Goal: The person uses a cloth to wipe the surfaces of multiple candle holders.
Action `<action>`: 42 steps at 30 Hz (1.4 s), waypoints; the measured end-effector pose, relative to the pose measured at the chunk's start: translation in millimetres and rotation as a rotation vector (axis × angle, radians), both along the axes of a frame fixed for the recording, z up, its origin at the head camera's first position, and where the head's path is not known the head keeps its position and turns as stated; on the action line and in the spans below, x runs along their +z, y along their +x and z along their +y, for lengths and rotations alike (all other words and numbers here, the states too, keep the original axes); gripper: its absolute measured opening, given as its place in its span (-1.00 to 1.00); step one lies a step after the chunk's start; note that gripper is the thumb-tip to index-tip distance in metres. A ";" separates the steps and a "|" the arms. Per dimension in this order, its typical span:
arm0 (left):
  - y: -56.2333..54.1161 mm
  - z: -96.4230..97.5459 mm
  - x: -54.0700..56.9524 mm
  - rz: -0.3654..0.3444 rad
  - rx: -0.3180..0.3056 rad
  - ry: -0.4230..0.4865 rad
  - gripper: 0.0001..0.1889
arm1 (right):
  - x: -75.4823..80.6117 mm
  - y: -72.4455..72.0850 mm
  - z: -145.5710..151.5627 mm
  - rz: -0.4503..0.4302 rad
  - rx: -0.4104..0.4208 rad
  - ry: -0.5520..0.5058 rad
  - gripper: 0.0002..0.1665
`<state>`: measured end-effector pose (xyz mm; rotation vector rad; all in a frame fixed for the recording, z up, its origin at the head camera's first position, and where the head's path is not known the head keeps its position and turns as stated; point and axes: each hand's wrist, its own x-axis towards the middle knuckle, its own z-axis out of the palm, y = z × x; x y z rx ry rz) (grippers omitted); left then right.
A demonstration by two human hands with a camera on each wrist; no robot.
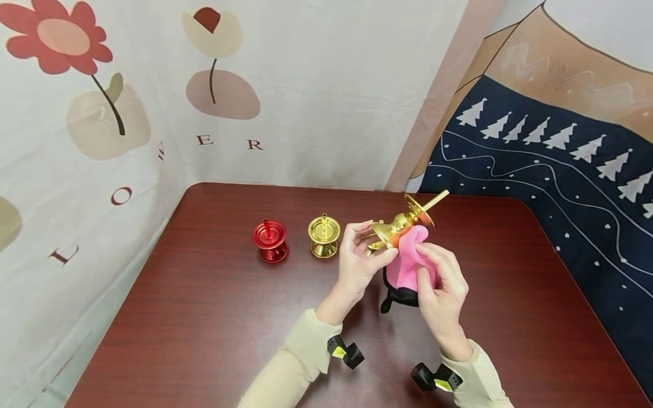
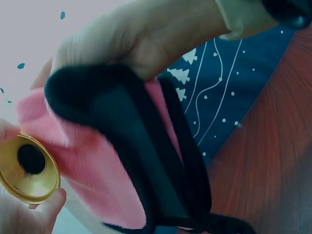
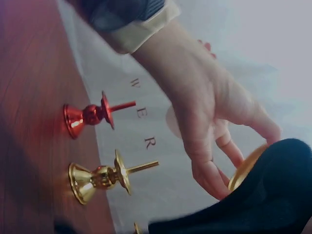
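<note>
In the head view, my left hand (image 1: 357, 258) grips a shiny gold candle holder (image 1: 395, 229) by its base. The holder is tilted, its spike pointing up and to the right. My right hand (image 1: 446, 283) pinches a pink cloth with black edging and a loop (image 1: 408, 260), pressed against the holder's side. The left wrist view shows the holder's hollow base (image 2: 12, 170) between left fingertips, the cloth beside it. From the right wrist, the black edging (image 3: 243, 195) hides most of the held holder. Another gold piece (image 1: 376, 246) shows partly behind my left fingers.
A red candle holder (image 1: 270, 241) and a gold candle holder (image 1: 323, 235) stand upright left of my hands, on the dark reddish-brown table (image 1: 214, 317). A printed white curtain (image 1: 326, 102) hangs behind the table, and a navy tree-patterned one (image 1: 561, 187) hangs on the right.
</note>
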<state>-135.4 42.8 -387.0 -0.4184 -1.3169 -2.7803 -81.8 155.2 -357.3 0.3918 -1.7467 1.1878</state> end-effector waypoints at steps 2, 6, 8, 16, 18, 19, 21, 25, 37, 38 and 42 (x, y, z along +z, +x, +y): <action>0.5 0.2 -0.1 -0.004 0.005 -0.009 -0.37 | 0.0 -1.9 -2.1 0.020 -0.001 0.040 -0.71; 1.6 -1.2 1.5 -0.032 0.024 -0.022 -0.47 | -8.5 -6.1 2.0 0.020 0.006 0.104 -0.69; 2.0 -2.6 2.6 -0.049 0.022 -0.010 -0.49 | -16.9 -8.9 7.7 -0.019 0.018 0.114 -0.66; 5.6 -8.9 12.5 -0.189 -0.162 0.035 -0.58 | -22.6 -12.3 26.3 -0.507 0.256 -0.355 -0.61; 6.5 -10.7 15.2 -0.243 -0.216 0.032 -0.63 | -18.0 -13.3 29.7 -0.602 0.366 -0.545 -0.59; 6.9 -11.7 16.6 -0.264 -0.238 0.027 -0.65 | -16.1 -14.0 31.6 -0.630 0.421 -0.622 -0.57; 7.1 -13.4 18.6 -0.294 -0.271 0.008 -0.70 | -13.8 -15.1 35.2 -0.670 0.538 -0.741 -0.54; 7.3 -15.9 20.9 -0.328 -0.305 -0.039 -0.77 | -12.8 -15.7 40.7 -0.712 0.727 -0.865 -0.52; 8.2 -11.8 24.5 -0.245 -0.105 -0.057 -0.61 | -5.5 -2.1 42.2 -0.769 0.790 -0.791 -0.53; 7.8 -11.5 24.2 -0.227 -0.084 -0.058 -0.59 | -5.1 -1.2 41.4 -0.771 0.780 -0.798 -0.53; 7.1 -10.5 21.5 -0.165 -0.032 -0.086 -0.52 | -4.0 -1.1 36.8 -0.813 0.704 -0.831 -0.54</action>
